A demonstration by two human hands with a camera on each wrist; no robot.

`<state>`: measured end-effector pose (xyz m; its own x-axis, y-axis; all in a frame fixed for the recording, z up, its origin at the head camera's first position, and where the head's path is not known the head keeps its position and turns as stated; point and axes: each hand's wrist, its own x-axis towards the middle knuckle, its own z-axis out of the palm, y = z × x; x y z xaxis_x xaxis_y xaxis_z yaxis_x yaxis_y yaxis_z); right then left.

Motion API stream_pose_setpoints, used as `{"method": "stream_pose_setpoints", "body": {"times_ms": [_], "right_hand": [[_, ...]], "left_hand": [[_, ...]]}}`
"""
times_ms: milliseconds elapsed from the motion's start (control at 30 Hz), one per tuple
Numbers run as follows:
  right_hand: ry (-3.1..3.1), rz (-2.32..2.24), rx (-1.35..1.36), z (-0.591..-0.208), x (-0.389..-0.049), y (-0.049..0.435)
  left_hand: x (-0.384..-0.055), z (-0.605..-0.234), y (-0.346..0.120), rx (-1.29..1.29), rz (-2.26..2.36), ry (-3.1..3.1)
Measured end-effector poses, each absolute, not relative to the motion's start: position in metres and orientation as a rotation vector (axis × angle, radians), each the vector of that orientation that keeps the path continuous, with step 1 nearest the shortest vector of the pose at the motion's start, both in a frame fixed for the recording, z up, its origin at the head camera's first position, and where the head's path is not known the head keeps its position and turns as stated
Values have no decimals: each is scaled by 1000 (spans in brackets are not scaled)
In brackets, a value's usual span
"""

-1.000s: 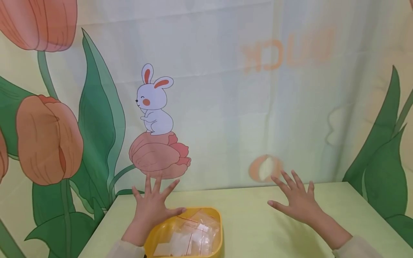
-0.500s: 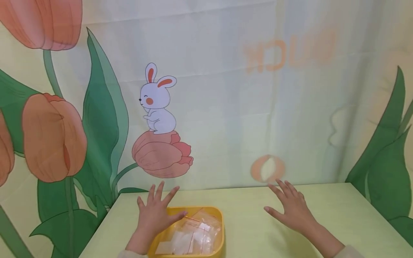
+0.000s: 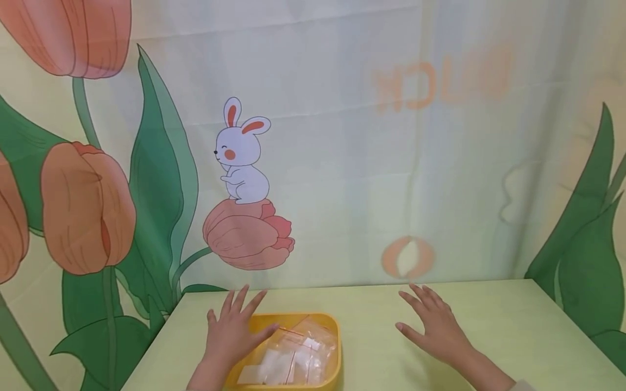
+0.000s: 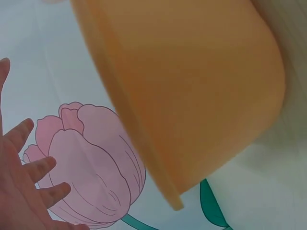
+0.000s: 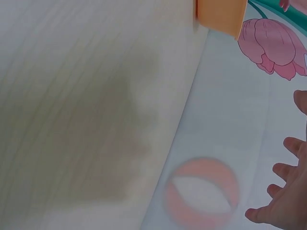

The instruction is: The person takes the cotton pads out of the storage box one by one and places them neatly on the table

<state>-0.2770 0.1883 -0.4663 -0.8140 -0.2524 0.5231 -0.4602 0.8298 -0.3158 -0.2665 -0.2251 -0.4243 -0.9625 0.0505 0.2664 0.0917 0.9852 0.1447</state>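
Observation:
A yellow plastic bin [image 3: 337,353] stands on the table in the head view, left of the middle. Inside it lie several clear zip bags [image 3: 313,355] with red seal lines and pale pieces; what the bags contain is too small to tell. My left hand [image 3: 232,334] hovers over the bin's left side with fingers spread, holding nothing. In the left wrist view the outer wall of the bin [image 4: 192,86] fills much of the picture, apart from the fingers. My right hand [image 3: 437,328] is raised above the table to the right, fingers spread and holding nothing.
The pale green table [image 3: 371,326] reaches back to a hanging cloth [image 3: 332,163] printed with tulips, a rabbit and faint lettering. More printed leaves [image 3: 587,260] show on the cloth at the right. The right hand's shadow [image 5: 110,129] falls on the tabletop.
Both hands have sunk lower in the head view, and the right hand has shifted a little left. Their fingers look less widely spread. The view has turned slightly left; the bin stays in place.

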Motion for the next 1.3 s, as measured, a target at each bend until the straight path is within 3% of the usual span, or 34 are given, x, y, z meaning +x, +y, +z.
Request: {"method": "stream_pose_setpoints", "body": {"times_ms": [667, 1100, 1300], "right_hand": [[-2590, 880, 599, -472, -273, 163], [-2705, 1238, 638, -441, -282, 147], [-2727, 1393, 703, -425, -287, 131]], "left_hand": [[-264, -450, -259, 107, -622, -2943], [-269, -475, -280, 249, -1153, -2843], [-275, -483, -274, 437, -1445, -2752]]}}
